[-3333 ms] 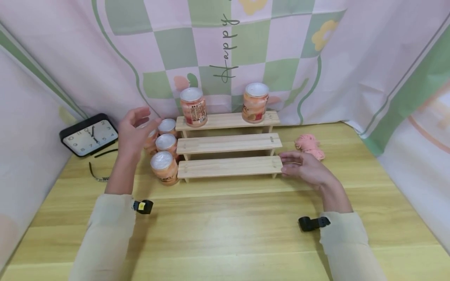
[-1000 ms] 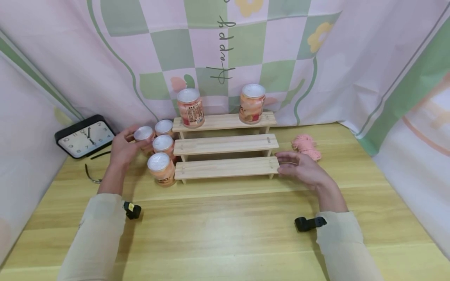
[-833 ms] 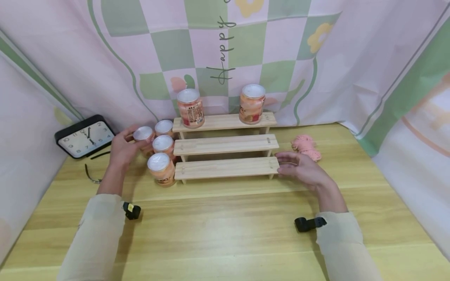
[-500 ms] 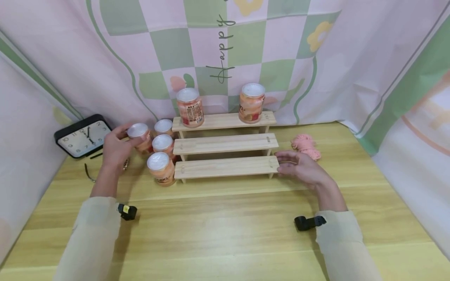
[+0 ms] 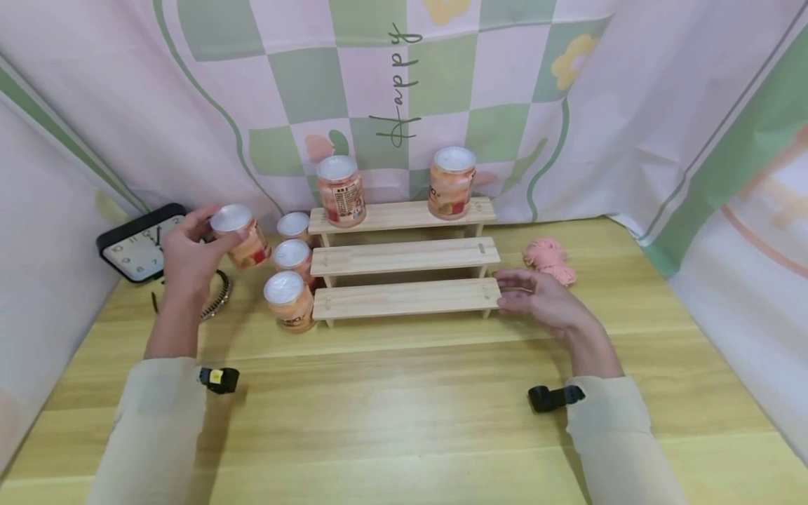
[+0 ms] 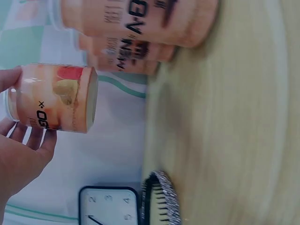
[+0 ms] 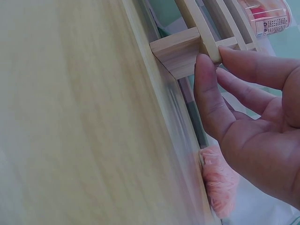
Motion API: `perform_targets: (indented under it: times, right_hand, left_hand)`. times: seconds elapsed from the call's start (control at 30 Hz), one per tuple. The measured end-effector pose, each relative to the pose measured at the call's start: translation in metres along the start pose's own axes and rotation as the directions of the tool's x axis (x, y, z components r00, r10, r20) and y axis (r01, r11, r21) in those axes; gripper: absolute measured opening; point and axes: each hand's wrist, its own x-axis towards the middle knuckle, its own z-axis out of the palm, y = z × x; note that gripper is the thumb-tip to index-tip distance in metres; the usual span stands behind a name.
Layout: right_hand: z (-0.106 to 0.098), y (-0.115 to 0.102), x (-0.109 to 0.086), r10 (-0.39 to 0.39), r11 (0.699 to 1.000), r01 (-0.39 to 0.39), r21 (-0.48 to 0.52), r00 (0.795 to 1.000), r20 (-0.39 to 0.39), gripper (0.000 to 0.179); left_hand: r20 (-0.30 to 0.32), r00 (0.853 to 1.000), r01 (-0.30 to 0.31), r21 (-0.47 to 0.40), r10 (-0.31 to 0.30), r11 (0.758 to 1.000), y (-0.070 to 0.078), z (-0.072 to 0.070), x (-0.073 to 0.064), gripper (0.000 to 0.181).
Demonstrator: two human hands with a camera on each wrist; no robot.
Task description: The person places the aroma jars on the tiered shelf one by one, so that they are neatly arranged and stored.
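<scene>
My left hand (image 5: 188,259) grips a peach-orange can (image 5: 243,237) with a pale lid, thumb on one side and fingers on the other. The left wrist view shows this can (image 6: 56,97) held off the table, slightly tilted. Three similar cans, the front one (image 5: 289,301) among them, stand in a row left of a three-tier wooden shelf (image 5: 407,298). With thumb and forefinger, my right hand (image 5: 536,298) pinches the right end of the lowest board, plain in the right wrist view (image 7: 253,103). On the top tier stand a left can (image 5: 341,193) and a right can (image 5: 452,184).
A black-framed clock (image 5: 135,249) leans at the back left, partly behind my left hand. Near it lies a dark toothed headband (image 6: 161,199) with a glittery outer edge. Pink yarn (image 5: 549,261) lies right of the shelf. A patterned curtain (image 5: 379,84) hangs behind.
My left hand has come down onto the can, taken hold of it, and lifted it up and left from beside the others. The headband shows more now. My right hand stays at the board.
</scene>
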Motion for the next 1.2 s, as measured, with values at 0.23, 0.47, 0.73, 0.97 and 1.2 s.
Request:
perform_targets:
  times: [0.23,0.47,0.73,0.97,1.2]
  right_hand:
    - [0.0,-0.001,0.0,0.002,1.0,-0.002,-0.005,1.0,0.0,0.061]
    - [0.001,-0.001,0.0,0.005,1.0,-0.005,-0.01,1.0,-0.003,0.06]
    - [0.0,-0.001,0.0,0.001,1.0,-0.001,-0.012,1.0,0.001,0.061]
    - [0.0,-0.002,0.0,0.003,1.0,-0.003,-0.012,1.0,-0.001,0.061]
    - [0.001,-0.002,-0.001,0.012,1.0,-0.012,-0.018,1.0,-0.004,0.061]
  left_hand:
    - [0.037,0.999,-0.033,0.003,0.033,0.999,0.013,0.005,-0.006,0.069]
    - [0.065,0.996,-0.055,0.022,0.053,0.998,0.023,0.011,-0.014,0.068]
    - [0.116,0.991,-0.059,-0.024,0.061,0.998,0.022,0.027,-0.02,0.067]
    - [0.162,0.981,-0.104,-0.012,0.105,0.994,0.022,0.039,-0.024,0.065]
    - [0.209,0.969,-0.127,-0.033,0.131,0.991,0.024,0.048,-0.028,0.062]
